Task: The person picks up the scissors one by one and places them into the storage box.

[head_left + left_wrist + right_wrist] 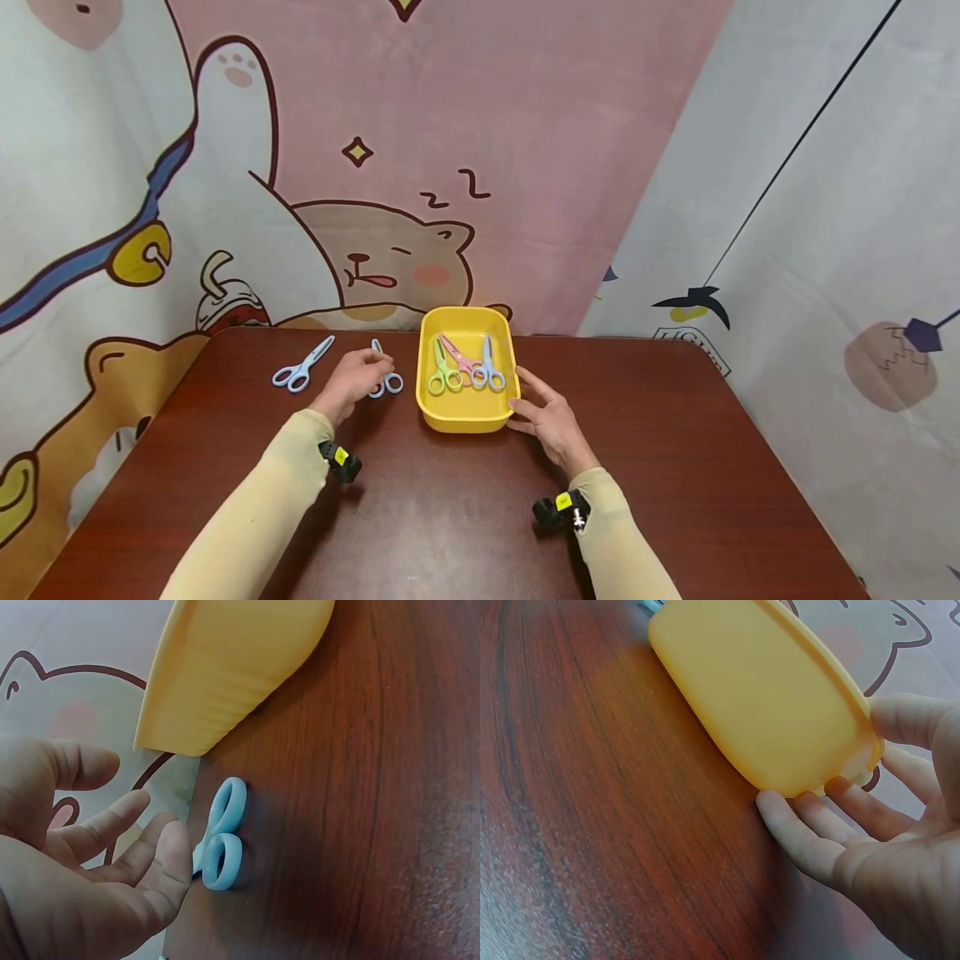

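My left hand (354, 383) hovers over blue-handled scissors (400, 385) left of the tray. In the left wrist view its thumb and fingers are spread apart, with the scissors' handle rings (237, 856) beyond the fingertips; the blades are mostly hidden behind the fingers. My right hand (551, 421) touches the right side of the yellow plastic tray (465, 423), thumb at the rim and fingertips against the wall in the right wrist view. Inside the tray lie green scissors (440, 357), pink scissors (454, 353) and blue scissors (488, 354).
Another pair of light blue scissors (306, 365) lies farther left on the brown wooden table (427, 517). Behind the table's back edge hangs a printed cloth (570, 167) with cartoon animals, which also runs along both sides.
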Tool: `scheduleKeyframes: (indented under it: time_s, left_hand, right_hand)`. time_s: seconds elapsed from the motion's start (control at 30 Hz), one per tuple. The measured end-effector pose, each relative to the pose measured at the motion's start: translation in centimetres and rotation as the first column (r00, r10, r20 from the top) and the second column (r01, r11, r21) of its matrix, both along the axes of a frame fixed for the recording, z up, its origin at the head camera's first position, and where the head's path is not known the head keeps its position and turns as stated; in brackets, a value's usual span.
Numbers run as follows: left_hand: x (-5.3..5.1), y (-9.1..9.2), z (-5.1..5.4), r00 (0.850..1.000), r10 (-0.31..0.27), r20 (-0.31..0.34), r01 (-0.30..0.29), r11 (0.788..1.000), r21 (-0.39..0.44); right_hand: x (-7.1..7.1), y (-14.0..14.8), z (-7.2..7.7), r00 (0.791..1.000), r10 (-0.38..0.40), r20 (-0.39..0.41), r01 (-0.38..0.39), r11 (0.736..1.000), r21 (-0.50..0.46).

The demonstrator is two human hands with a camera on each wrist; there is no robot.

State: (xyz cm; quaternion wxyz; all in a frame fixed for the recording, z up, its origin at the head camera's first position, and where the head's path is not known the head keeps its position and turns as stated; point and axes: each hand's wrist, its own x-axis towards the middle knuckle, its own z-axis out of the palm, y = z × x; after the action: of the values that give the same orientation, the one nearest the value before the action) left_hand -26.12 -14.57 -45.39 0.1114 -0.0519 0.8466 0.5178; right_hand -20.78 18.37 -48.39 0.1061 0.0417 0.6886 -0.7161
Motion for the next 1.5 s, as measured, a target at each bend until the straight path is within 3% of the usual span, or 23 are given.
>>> scheduleKeyframes:
  time_s: [0.17, 0.77, 1.13, 1.37, 1.5]
  left_hand:
    - [-0.1, 0.0, -0.2, 1.0, 0.022, -0.009, -0.023, 0.998, -0.055]
    - [-0.4, 0.3, -1.7, 0.995, 0.084, -0.052, -0.088, 0.993, -0.077]
    - [-0.2, 0.4, -2.1, 0.994, 0.089, -0.062, -0.096, 0.986, -0.138]
    - [-0.3, 0.5, -2.5, 0.997, 0.06, -0.049, -0.071, 0.966, -0.248]
    - [-0.3, 0.6, -2.6, 0.998, 0.056, -0.028, -0.061, 0.961, -0.27]
  right_hand:
    - [0.0, 0.0, 0.0, 1.0, 0.003, -0.001, -0.003, 1.0, 0.0]
    - [0.0, 0.1, -0.1, 1.0, 0.006, -0.006, -0.006, 1.0, -0.019]
    - [0.1, 0.1, -0.1, 1.0, 0.003, -0.01, -0.003, 1.0, -0.012]
    - [0.0, 0.1, -0.2, 1.0, 0.006, -0.012, -0.007, 1.0, -0.012]
    - [0.0, 0.1, -0.2, 1.0, 0.01, -0.01, -0.01, 1.0, -0.011]
